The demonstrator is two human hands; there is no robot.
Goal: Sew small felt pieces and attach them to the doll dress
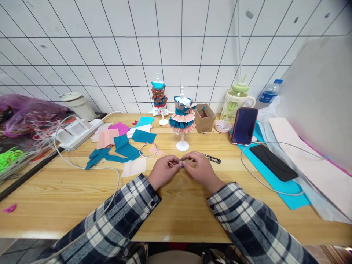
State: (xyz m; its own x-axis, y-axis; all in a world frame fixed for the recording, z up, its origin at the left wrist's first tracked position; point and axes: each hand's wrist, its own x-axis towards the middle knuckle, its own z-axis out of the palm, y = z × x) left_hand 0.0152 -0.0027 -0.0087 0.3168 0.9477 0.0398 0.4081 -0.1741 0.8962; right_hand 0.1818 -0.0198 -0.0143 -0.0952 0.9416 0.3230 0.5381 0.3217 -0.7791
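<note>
Tbl [181,220]: bit [183,166] in fingers [190,156]; btl lbl [268,96] illegible

Around my bench [178,220]
To my right I see a propped phone [244,126], green-lidded mug [231,103] and water bottle [270,92]; left, a white tumbler [79,105].

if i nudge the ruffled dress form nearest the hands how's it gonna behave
The ruffled dress form would probably tip easily, being tall on a thin stem and small round base. Its layered ruffles look thin and papery, so they'd likely flex or crumple.
</note>
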